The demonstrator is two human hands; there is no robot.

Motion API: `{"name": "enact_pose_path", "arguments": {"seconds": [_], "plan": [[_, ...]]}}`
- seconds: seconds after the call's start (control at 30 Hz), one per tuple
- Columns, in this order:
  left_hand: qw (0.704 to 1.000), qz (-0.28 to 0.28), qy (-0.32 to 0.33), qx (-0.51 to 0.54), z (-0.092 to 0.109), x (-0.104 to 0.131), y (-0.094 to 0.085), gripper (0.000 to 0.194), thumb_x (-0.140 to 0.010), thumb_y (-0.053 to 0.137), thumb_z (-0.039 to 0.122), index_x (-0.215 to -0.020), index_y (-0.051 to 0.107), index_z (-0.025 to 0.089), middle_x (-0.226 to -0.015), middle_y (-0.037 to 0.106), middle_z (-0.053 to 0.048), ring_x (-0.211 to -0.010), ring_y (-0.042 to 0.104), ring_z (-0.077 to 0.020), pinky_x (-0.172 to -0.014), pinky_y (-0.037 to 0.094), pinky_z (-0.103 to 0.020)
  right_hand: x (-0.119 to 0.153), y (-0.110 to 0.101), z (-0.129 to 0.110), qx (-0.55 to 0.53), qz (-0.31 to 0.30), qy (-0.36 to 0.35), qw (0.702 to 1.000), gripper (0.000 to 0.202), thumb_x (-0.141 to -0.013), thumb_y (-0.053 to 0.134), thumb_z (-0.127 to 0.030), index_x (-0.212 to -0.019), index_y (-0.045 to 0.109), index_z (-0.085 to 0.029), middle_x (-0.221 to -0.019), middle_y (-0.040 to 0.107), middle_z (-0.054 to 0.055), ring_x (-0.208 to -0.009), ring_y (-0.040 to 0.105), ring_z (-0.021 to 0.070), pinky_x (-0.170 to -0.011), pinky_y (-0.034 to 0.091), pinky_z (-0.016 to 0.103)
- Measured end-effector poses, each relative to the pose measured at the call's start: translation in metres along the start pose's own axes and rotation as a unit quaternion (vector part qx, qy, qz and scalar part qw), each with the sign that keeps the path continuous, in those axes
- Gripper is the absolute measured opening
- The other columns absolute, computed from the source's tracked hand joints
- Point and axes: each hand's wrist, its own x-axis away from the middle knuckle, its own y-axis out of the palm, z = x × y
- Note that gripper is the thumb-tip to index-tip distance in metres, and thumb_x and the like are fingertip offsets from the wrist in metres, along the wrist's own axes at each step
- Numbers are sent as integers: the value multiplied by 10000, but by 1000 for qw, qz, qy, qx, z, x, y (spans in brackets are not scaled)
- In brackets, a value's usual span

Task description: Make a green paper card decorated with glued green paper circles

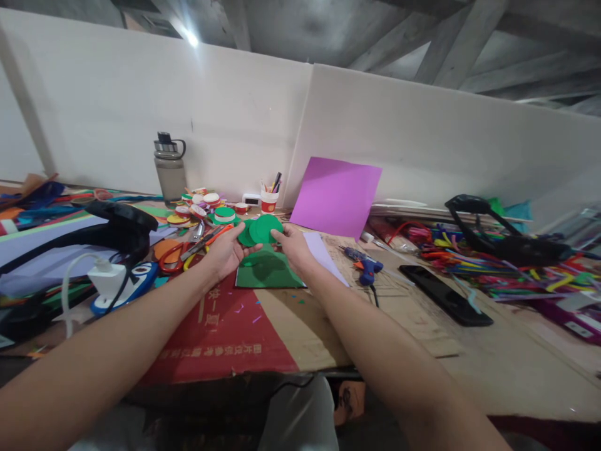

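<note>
Two or more round green paper discs (265, 230) overlap between my hands, above the middle of the table. My left hand (230, 252) pinches the disc on the left side with thumb and fingers. My right hand (292, 245) grips the edge of the disc on the right. Just beneath them lies a dark green sheet (267, 269), partly covered by my hands. A pale lilac sheet (323, 255) sticks out to the right of my right wrist. Orange-handled scissors (171, 257) rest left of my left hand.
A bottle (169, 172), small lids (224, 216) and a cup of pens (269, 199) stand at the back. A purple sheet (338, 197) leans on the wall. Rightward lie a blue glue gun (369, 266), a phone (444, 294) and colourful pipe cleaners (469, 266). A power strip (126, 288) sits left.
</note>
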Motion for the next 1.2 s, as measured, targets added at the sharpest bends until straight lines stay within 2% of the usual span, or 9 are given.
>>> {"name": "enact_pose_path", "arguments": {"seconds": [0.17, 0.3, 0.47, 0.63, 0.8, 0.9, 1.0, 1.1, 1.2], "plan": [[1000, 5, -1, 5, 1, -2, -3, 146, -900, 478, 110, -899, 622, 134, -896, 736, -87, -787, 701, -166, -808, 592, -403, 0, -1, -1, -1, 29, 14, 999, 184, -736, 620, -343, -841, 584, -196, -741, 599, -22, -603, 530, 91, -537, 393, 223], [998, 44, 19, -37, -2, -5, -11, 19, -864, 595, 141, -883, 593, 146, -783, 706, -37, -631, 679, -135, -694, 614, -348, 0, -2, -3, 4, 38, 20, 999, 196, -708, 640, -354, -798, 577, -192, -696, 577, -28, -566, 503, 84, -523, 364, 224], [996, 69, 40, -44, -4, -8, -18, 164, -770, 722, 152, -885, 606, 164, -772, 677, -1, -548, 633, -87, -559, 586, -210, -1, -4, -3, -2, 39, 15, 999, 210, -679, 637, -358, -781, 561, -191, -668, 553, -38, -546, 489, 79, -514, 349, 223], [989, 120, 66, -49, -3, -10, -19, 204, -693, 777, 128, -804, 612, 172, -716, 631, 30, -507, 587, -69, -487, 556, -177, -1, -2, 0, -4, 24, -4, 1000, 238, -684, 634, -391, -801, 563, -196, -703, 570, -36, -566, 496, 75, -527, 362, 217], [992, 93, 52, -74, -1, -7, -14, 147, -738, 749, 174, -842, 646, 163, -732, 674, -2, -533, 604, -92, -497, 559, -199, 3, 1, -1, 16, 1, -4, 1000, 210, -704, 621, -360, -836, 566, -207, -699, 570, -43, -564, 518, 81, -519, 378, 218], [997, 58, 23, -41, 1, -5, -10, 161, -878, 602, 295, -914, 661, 149, -815, 721, -61, -642, 662, -136, -584, 595, -256, 3, 1, -1, 25, 15, -12, 999, 212, -711, 606, -333, -878, 568, -208, -678, 561, -49, -550, 514, 81, -503, 372, 212], [999, 33, 3, 5, 2, -6, -9, 254, -951, 446, 284, -987, 655, 144, -881, 736, -94, -748, 694, -170, -678, 610, -315, 3, -1, -2, 35, 34, -11, 999, 195, -724, 595, -315, -882, 568, -205, -662, 563, -50, -542, 509, 81, -499, 365, 209], [999, 28, 10, 22, 2, -7, -9, 245, -955, 426, 242, -1012, 642, 144, -937, 738, -101, -837, 701, -183, -757, 604, -351, 3, -1, -3, 36, 44, -1, 998, 171, -726, 597, -300, -861, 559, -203, -666, 573, -50, -537, 513, 79, -506, 369, 212], [999, 36, 25, 19, 1, -8, -12, 260, -962, 445, 319, -1026, 638, 157, -958, 738, -94, -840, 699, -178, -754, 603, -345, 4, -1, -4, 39, 48, 7, 998, 163, -730, 593, -286, -868, 566, -204, -681, 583, -47, -535, 516, 76, -518, 379, 214]]}}
